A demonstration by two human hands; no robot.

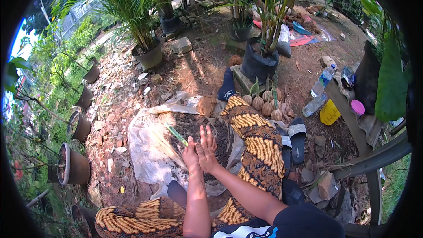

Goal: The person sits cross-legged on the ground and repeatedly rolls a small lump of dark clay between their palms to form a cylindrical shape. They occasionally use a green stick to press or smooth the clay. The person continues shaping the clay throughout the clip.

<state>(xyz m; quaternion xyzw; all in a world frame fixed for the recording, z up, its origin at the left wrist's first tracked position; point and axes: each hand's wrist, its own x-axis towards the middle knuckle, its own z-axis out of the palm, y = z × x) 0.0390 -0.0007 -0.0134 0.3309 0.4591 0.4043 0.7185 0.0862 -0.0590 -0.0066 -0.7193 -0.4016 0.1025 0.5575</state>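
My left hand [191, 156] holds a narrow green leaf cutting [178, 135] with pale edges, which points up and to the left. My right hand [207, 153] lies against the left one, its fingers straight and slightly apart. Whether anything sits between the palms is hidden. Beneath both hands, dark soil [219, 137] is heaped on a crumpled clear plastic sheet [148, 158]. A clump of brown coconut fibre [207, 105] rests at the sheet's far edge. Several string-wrapped fibre balls [267, 108], some with green leaves standing in them, are grouped beyond my right leg.
Palms in a black grow bag [259, 61] and a pot [148, 54] stand ahead. At right are plastic bottles [314, 104], a yellow container [329, 112], slippers [297, 140] and a curved frame [370, 162]. Stone rubble [112, 105] and tipped pots [76, 165] lie left.
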